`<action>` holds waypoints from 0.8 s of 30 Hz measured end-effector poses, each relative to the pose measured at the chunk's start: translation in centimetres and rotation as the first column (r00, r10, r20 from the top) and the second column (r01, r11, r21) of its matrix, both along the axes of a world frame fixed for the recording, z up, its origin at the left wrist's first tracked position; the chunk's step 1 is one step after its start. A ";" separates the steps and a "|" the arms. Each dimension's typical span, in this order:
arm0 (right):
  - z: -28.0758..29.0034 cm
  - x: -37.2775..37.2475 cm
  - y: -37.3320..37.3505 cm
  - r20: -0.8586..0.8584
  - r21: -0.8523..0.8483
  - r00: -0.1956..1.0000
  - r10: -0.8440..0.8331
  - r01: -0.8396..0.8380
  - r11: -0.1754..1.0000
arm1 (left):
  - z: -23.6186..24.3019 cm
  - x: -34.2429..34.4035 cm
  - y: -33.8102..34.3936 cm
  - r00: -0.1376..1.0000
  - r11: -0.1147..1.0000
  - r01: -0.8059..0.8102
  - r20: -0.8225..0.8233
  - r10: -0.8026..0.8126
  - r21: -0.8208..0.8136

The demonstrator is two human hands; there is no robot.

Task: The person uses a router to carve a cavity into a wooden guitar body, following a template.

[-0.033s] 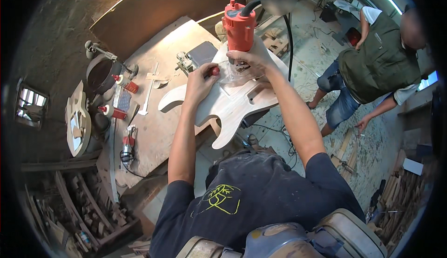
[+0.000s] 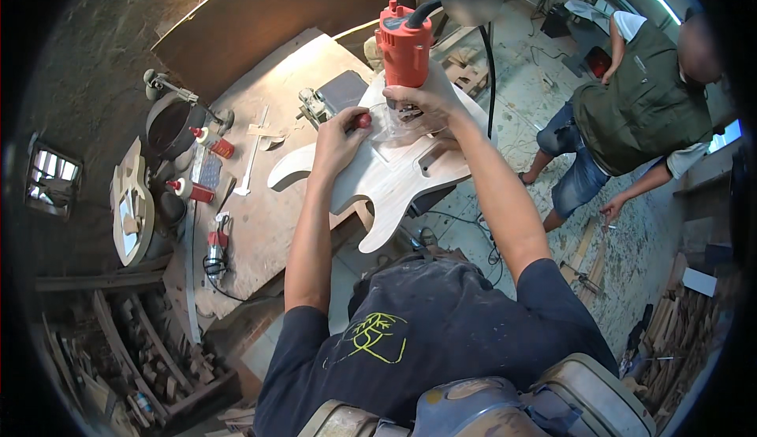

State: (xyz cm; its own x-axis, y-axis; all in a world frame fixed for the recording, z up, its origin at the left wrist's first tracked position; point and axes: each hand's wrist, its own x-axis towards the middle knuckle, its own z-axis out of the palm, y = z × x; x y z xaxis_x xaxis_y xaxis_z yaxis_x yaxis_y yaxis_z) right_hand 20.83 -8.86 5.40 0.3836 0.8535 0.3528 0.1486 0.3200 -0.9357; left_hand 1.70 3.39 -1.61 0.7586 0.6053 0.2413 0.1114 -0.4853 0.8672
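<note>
Your right grip (image 2: 434,100) clasps a red cylindrical router (image 2: 405,55); your left grip (image 2: 339,141) pinches a round red knob (image 2: 364,121); apparently routing the pale wooden guitar body (image 2: 394,189); next needs level pressure.

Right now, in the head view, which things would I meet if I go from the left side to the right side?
Small window → pale guitar-shaped piece → red-and-silver corded tool → left hand → red power tool → person in green vest.
</note>
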 end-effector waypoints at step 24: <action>0.1 -0.2 0.7 -0.023 -0.012 0.999 0.030 -0.030 0.999 | 0.9 -0.5 -0.4 0.998 0.999 -0.032 -0.055 0.031 -0.015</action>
